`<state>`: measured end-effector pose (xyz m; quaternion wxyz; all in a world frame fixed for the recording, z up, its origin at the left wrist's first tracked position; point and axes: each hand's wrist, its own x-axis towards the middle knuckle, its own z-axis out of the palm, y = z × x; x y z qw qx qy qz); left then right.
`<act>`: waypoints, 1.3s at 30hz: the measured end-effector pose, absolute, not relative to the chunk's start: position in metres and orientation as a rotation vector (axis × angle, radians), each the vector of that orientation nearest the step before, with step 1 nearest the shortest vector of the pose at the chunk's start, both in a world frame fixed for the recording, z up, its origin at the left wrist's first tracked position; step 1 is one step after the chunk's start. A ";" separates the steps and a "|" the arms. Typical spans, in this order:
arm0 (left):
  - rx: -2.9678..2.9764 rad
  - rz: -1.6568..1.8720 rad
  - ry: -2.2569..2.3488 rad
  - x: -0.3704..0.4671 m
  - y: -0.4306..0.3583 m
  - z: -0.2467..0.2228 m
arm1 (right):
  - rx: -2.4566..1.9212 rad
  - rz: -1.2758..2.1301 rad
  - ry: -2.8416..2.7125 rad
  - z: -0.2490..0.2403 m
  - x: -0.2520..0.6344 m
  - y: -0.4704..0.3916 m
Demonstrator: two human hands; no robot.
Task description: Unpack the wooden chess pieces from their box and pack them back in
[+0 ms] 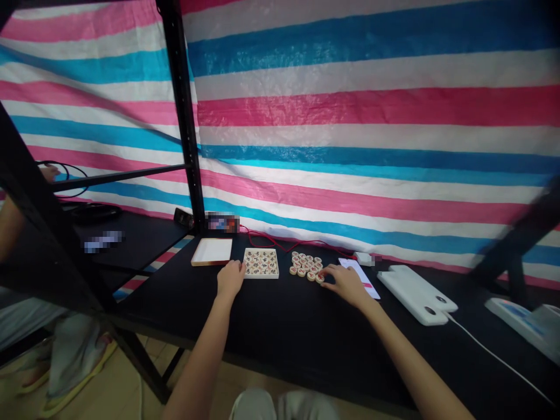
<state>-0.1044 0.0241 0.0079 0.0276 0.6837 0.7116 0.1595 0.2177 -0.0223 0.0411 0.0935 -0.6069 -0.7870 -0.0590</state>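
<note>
A shallow white box point(278, 269) on the black table holds rows of round xiangqi pieces point(261, 261) with dark characters. My left hand point(230, 280) is at the box's near left corner, its fingers curled against the edge. To the right of the box, several loose xiangqi pieces point(301, 262) with red characters lie grouped in rows on the table. At the group's near right corner, my right hand point(343, 283) has thumb and fingertips closed around one xiangqi piece point(319, 279), which still looks level with the others.
An open box lid point(212, 252) lies left of the box. A paper sheet point(361, 279), a white adapter point(364, 259) with red cable and a white device point(417, 294) lie right. A black metal post point(186, 105) rises left. Another person's hand point(49, 172) shows far left.
</note>
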 end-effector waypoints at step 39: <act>2.092 0.486 2.202 -0.104 0.023 0.012 | -1.392 0.019 -2.442 0.040 0.106 0.025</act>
